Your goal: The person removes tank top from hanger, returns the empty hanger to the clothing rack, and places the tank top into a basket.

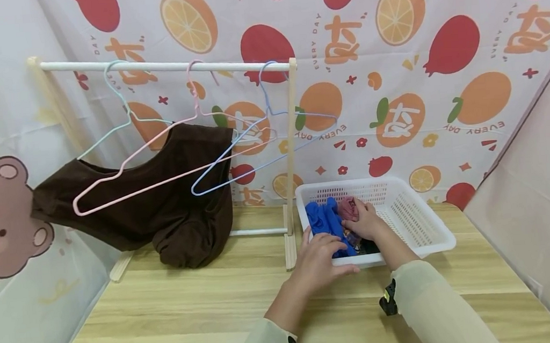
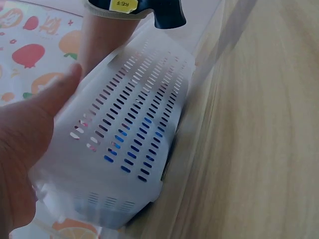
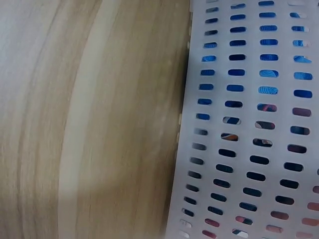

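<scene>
A white slotted plastic basket [image 1: 437,237] stands on the table with folded clothes in its left part. My left hand [image 1: 317,257] lies over its front left corner, fingers reaching past the rim to a blue garment [image 1: 324,216], thumb spread apart outside. In the left wrist view, part of that hand [image 2: 22,144] shows beside the basket wall [image 2: 129,109]. Inside the basket, my right hand [image 1: 368,223] has thumb and fingers around a pink cloth [image 1: 347,209]. Dark and patterned cloth lies beneath. The right wrist view shows only slotted wall [image 3: 239,149] and table; the hand is out of it.
Left of the basket stands a rack with a white rail [image 1: 160,66] and wooden posts. A brown garment [image 1: 159,175] hangs on a mint hanger [image 1: 118,92]; a pink hanger [image 1: 111,179] and a blue hanger [image 1: 234,142] hang bare. Behind is a fruit-print curtain [image 1: 365,148].
</scene>
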A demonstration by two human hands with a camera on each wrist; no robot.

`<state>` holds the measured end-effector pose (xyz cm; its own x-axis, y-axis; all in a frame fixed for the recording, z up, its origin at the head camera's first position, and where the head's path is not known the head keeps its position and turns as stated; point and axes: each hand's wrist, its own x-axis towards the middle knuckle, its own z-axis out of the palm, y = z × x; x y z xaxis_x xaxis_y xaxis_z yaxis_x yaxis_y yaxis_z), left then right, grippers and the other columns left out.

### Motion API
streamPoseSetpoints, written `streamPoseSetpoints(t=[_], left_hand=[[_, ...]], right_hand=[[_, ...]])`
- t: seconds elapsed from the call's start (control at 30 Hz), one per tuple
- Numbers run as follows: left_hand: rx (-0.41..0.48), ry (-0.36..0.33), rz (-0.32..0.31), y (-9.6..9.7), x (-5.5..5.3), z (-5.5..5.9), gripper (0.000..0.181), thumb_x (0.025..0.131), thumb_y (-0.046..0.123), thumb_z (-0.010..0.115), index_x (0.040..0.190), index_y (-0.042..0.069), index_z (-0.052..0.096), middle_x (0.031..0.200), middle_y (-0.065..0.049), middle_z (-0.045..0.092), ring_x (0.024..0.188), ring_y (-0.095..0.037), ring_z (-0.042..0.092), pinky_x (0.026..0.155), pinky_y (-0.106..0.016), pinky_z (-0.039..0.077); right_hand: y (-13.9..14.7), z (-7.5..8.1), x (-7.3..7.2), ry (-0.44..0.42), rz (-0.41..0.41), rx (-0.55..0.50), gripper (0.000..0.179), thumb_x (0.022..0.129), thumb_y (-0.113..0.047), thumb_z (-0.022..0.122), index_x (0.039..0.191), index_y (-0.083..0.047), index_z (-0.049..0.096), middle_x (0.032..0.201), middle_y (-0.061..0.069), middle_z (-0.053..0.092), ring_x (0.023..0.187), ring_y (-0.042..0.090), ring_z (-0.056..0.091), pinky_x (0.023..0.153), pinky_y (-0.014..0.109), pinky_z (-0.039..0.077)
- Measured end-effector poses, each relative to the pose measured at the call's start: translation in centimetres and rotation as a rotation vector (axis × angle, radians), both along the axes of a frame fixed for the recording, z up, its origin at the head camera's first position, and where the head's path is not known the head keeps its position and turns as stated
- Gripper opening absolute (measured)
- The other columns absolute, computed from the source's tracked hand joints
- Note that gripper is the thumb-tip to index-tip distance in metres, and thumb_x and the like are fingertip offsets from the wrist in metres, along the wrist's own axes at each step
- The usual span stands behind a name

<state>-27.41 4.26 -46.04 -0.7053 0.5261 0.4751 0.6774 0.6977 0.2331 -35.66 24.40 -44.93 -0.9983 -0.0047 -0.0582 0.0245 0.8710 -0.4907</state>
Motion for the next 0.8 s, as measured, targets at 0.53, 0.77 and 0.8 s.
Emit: streamPoseSetpoints(t=[0.53, 0.77, 0.8], left_hand=[[0.004, -0.029, -0.034, -0.6, 0.1, 0.3, 0.049, 0.081, 0.063, 0.067, 0.109, 0.024, 0.074, 0.122, 0.004, 0.068, 0.123, -0.017, 0.055, 0.115, -0.061, 0.023], [0.009, -0.045, -0.036, -0.6, 0.2, 0.3, 0.049, 0.082, 0.063, 0.066, 0.11, 0.024, 0.074, 0.122, 0.004, 0.067, 0.124, -0.017, 0.055, 0.116, -0.061, 0.021], [0.007, -0.047, -0.035, -0.6, 0.2, 0.3, 0.049, 0.082, 0.063, 0.066, 0.11, 0.024, 0.074, 0.122, 0.004, 0.067, 0.124, -0.017, 0.055, 0.116, -0.061, 0.021]], right_hand=[[1.9, 0.8, 0.4, 0.07, 0.01, -0.123, 0.092, 0.09, -0.053, 0.064, 0.153, 0.001, 0.023, 0.151, 0.035, 0.026, 0.135, 0.05, 0.035, 0.109, 0.063, 0.032], [2.2, 0.7, 0.4, -0.007, 0.006, -0.086, 0.101, 0.081, -0.028, 0.078, 0.154, 0.002, 0.014, 0.144, 0.035, 0.04, 0.13, 0.048, 0.044, 0.108, 0.059, 0.036], [2.2, 0.7, 0.4, 0.006, -0.003, -0.072, 0.099, 0.08, -0.025, 0.077, 0.154, 0.001, 0.017, 0.143, 0.035, 0.042, 0.129, 0.048, 0.045, 0.107, 0.059, 0.037]])
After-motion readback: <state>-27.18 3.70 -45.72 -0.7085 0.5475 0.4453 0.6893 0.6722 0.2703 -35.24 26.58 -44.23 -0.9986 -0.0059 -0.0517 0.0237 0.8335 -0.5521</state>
